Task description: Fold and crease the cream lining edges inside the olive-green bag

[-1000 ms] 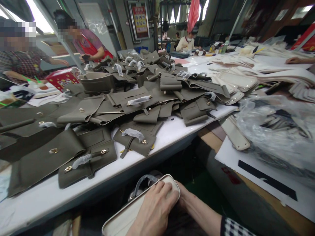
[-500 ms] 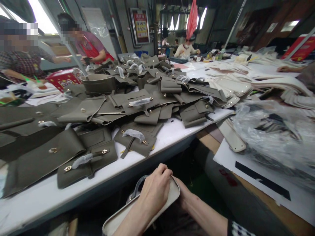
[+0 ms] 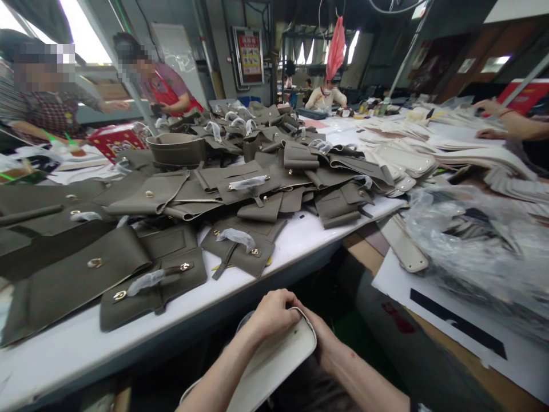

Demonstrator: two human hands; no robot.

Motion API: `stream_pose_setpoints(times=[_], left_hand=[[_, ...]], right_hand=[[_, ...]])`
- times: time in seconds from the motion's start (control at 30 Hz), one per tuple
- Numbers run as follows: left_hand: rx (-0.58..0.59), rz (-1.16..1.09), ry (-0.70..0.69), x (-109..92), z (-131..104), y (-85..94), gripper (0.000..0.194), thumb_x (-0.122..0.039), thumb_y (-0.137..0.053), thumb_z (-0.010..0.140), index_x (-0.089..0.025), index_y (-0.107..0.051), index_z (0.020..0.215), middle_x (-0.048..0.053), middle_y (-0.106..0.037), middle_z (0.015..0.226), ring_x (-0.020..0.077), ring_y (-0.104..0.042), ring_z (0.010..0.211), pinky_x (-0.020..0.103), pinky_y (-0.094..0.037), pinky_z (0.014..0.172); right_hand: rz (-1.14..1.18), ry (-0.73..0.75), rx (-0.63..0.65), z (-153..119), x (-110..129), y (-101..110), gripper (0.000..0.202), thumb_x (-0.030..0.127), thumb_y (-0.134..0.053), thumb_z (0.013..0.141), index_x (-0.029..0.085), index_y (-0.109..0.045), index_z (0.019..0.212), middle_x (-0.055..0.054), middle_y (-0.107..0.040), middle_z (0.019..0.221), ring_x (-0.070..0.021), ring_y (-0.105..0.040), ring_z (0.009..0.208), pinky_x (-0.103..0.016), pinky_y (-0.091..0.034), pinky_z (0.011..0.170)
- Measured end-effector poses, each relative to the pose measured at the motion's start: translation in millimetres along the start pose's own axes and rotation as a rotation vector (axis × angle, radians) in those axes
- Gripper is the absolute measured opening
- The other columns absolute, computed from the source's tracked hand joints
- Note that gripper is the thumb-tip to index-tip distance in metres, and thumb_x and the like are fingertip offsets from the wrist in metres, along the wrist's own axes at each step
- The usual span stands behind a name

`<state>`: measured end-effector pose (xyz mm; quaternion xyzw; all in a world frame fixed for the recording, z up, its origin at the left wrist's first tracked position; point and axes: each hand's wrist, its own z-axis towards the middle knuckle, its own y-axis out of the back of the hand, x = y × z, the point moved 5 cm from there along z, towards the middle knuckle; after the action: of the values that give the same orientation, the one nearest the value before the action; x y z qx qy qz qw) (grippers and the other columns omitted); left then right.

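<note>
Right now you are holding one cream oval panel (image 3: 274,360) low in front of you, below the near edge of the white table (image 3: 141,326), and it is the only piece in your hands. Judging from how things lie, the work is looking far from over: a heap of olive-grey bag pieces (image 3: 240,183) is covering the table beyond, and stacks of cream panels (image 3: 407,157) are sitting further to your right, well apart from you. Nothing here is showing a finished piece set aside.

Your left hand (image 3: 274,312) is curling over the panel's rounded far end, fingers (image 3: 286,301) folded down tight on the rim, so it is gripping the panel. Your right hand (image 3: 321,337) is lying mostly hidden behind the panel's right edge; it is touching the panel, but you cannot tell how far its fingers are closing.
</note>
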<state>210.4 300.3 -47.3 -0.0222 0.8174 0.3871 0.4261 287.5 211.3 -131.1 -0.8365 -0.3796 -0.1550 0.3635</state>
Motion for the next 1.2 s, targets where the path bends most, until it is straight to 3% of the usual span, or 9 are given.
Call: stream_pose_setpoints(times=[0.13,0.27,0.4,0.53,0.67,0.97,1.2], left_hand=[[0.060,-0.052,-0.071,4.9,2.2,2.5,0.025,-0.031,-0.060,0.074,-0.027,-0.077,0.092,-0.001,-0.075,0.092,0.0204,-0.066,0.090,0.028,-0.048,0.080],[0.124,-0.101,-0.152,10.1,4.6,5.1,0.024,-0.036,-0.064,0.076,-0.028,-0.078,0.094,-0.002,-0.077,0.092,0.0175,-0.067,0.091,0.024,-0.047,0.081],[0.135,-0.108,-0.197,11.1,5.9,6.6,0.023,-0.036,-0.064,0.078,-0.027,-0.078,0.095,-0.002,-0.077,0.095,0.0172,-0.067,0.092,0.023,-0.047,0.081],[0.132,-0.105,-0.206,13.4,6.4,6.0,0.022,-0.034,-0.063,0.078,-0.028,-0.078,0.094,-0.002,-0.077,0.092,0.0170,-0.068,0.090,0.023,-0.046,0.078],[0.109,-0.102,-0.203,15.4,5.5,5.7,0.021,-0.034,-0.063,0.078,-0.028,-0.078,0.092,-0.002,-0.078,0.091,0.0176,-0.069,0.090,0.024,-0.046,0.078],[0.122,-0.071,-0.222,10.3,4.2,9.4,0.024,-0.032,-0.062,0.074,-0.030,-0.079,0.092,-0.002,-0.078,0.092,0.0183,-0.069,0.090,0.025,-0.046,0.079],[0.154,-0.068,-0.176,16.2,10.0,9.3,0.028,-0.031,-0.062,0.069,-0.029,-0.079,0.091,-0.001,-0.078,0.086,0.0211,-0.069,0.087,0.028,-0.048,0.076]], right_hand=[[-0.189,0.069,-0.083,-23.3,8.5,12.7,0.059,0.069,-0.058,0.083,0.014,-0.073,0.101,-0.008,-0.072,0.080,-0.0216,-0.064,0.082,-0.028,-0.045,0.072],[-0.438,0.229,0.009,-41.8,26.3,9.9,0.060,0.067,-0.052,0.088,0.012,-0.074,0.096,-0.007,-0.071,0.080,-0.0208,-0.060,0.082,-0.029,-0.040,0.073],[-0.564,0.272,0.087,-42.4,36.4,6.4,0.059,0.066,-0.053,0.088,0.012,-0.074,0.099,-0.006,-0.069,0.082,-0.0200,-0.056,0.081,-0.030,-0.038,0.071],[-0.614,0.254,0.064,-35.4,36.4,9.8,0.061,0.069,-0.059,0.082,0.012,-0.075,0.095,-0.007,-0.068,0.084,-0.0204,-0.055,0.080,-0.030,-0.039,0.070],[-0.546,0.195,0.050,-37.2,34.0,6.3,0.057,0.067,-0.066,0.078,0.013,-0.075,0.089,-0.007,-0.069,0.082,-0.0223,-0.058,0.081,-0.032,-0.043,0.073],[-0.153,-0.009,0.249,-53.0,31.9,-14.3,0.035,0.042,-0.071,0.085,0.009,-0.075,0.097,-0.013,-0.073,0.090,-0.0221,-0.064,0.084,-0.035,-0.046,0.087],[-0.273,0.048,0.090,-38.8,21.3,-2.6,0.042,0.051,-0.076,0.076,0.013,-0.076,0.093,-0.009,-0.072,0.082,-0.0216,-0.063,0.080,-0.033,-0.046,0.080]])
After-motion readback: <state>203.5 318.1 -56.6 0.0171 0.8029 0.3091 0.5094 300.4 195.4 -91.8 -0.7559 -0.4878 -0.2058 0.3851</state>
